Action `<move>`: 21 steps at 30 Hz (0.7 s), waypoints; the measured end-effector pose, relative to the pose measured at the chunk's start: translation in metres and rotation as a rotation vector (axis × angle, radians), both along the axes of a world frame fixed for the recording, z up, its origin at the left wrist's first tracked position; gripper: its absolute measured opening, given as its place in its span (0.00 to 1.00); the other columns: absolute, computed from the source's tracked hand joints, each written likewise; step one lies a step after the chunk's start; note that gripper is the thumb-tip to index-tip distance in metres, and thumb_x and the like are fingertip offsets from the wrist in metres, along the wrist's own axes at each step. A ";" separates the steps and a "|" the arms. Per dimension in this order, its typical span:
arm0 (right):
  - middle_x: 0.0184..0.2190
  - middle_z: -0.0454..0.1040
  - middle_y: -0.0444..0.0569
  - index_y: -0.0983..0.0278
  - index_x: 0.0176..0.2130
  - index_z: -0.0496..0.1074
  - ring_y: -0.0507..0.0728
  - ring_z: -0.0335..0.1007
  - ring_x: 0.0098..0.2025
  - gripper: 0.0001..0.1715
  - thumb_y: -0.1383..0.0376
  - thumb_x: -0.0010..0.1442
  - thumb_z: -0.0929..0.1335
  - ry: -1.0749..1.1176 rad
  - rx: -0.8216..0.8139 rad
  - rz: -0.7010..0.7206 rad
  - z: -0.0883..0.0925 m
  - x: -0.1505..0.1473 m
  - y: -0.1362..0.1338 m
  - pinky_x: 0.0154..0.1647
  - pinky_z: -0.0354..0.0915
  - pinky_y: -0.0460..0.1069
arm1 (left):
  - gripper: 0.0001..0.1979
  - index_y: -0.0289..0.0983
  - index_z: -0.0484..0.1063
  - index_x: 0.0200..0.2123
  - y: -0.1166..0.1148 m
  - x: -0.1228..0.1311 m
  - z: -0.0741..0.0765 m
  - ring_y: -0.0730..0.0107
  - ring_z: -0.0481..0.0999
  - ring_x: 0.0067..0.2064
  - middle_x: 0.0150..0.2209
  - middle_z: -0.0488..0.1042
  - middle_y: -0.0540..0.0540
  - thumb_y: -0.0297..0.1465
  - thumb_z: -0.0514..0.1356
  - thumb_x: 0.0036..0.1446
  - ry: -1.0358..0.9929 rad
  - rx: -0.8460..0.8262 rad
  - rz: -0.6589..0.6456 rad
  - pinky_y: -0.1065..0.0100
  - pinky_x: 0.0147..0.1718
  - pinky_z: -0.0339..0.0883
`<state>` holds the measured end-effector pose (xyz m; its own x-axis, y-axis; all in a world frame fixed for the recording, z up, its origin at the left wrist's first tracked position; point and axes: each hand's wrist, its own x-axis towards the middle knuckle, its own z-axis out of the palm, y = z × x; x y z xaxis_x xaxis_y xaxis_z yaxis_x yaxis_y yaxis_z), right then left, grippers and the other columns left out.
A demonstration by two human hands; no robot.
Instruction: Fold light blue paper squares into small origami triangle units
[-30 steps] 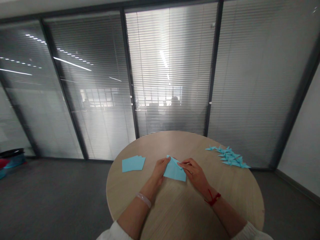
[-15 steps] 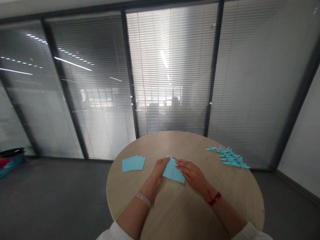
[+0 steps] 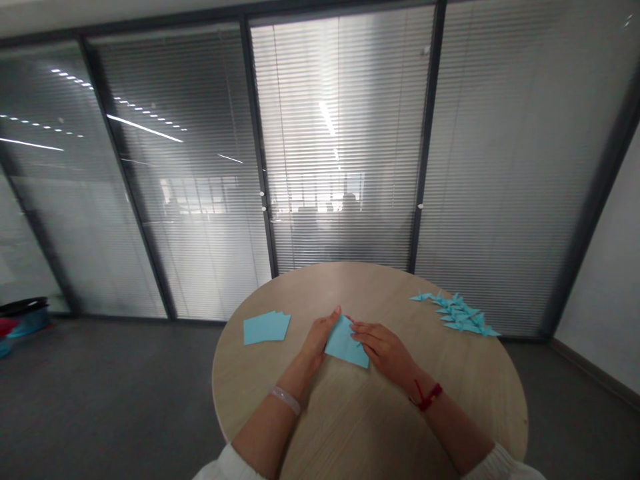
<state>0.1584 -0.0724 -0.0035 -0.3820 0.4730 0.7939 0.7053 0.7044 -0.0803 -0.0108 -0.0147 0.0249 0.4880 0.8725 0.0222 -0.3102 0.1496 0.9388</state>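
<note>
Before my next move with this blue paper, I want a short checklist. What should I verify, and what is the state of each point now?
1. Folded blue paper lies on the round wooden table: ok.
2. Left hand touches the paper's left side: ok.
3. Right hand touches the paper's right side: ok.
4. The creases are sharp: cannot tell, too small to see.
5. Spare blue paper sheets lie apart from the folded paper: ok.
6. Folded origami cranes lie apart, toward the table's right side: ok.
</note>
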 end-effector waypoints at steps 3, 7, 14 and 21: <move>0.48 0.73 0.51 0.61 0.47 0.72 0.56 0.67 0.51 0.18 0.71 0.62 0.60 -0.015 -0.007 0.007 -0.002 0.000 0.002 0.52 0.66 0.55 | 0.24 0.27 0.75 0.30 0.003 -0.001 -0.004 0.69 0.72 0.23 0.25 0.76 0.40 0.45 0.66 0.42 0.058 0.033 0.024 0.69 0.26 0.66; 0.48 0.73 0.51 0.62 0.47 0.72 0.56 0.67 0.51 0.18 0.72 0.62 0.60 -0.027 -0.001 0.015 -0.004 0.000 0.003 0.52 0.65 0.55 | 0.21 0.29 0.76 0.30 0.008 -0.001 -0.007 0.71 0.71 0.22 0.24 0.76 0.43 0.42 0.68 0.38 0.089 0.034 0.061 0.70 0.26 0.65; 0.49 0.72 0.52 0.61 0.49 0.71 0.56 0.66 0.52 0.19 0.72 0.62 0.60 -0.032 -0.001 0.026 -0.001 -0.002 0.000 0.52 0.65 0.56 | 0.20 0.30 0.77 0.29 0.008 -0.001 -0.006 0.70 0.72 0.24 0.25 0.76 0.43 0.41 0.69 0.37 0.103 0.052 0.093 0.70 0.26 0.64; 0.50 0.71 0.53 0.61 0.51 0.69 0.58 0.66 0.52 0.18 0.60 0.63 0.62 0.317 -0.216 0.028 0.003 -0.005 -0.007 0.54 0.63 0.56 | 0.19 0.33 0.77 0.28 0.008 -0.003 -0.003 0.70 0.71 0.25 0.24 0.75 0.47 0.44 0.66 0.40 0.189 0.199 0.133 0.72 0.26 0.63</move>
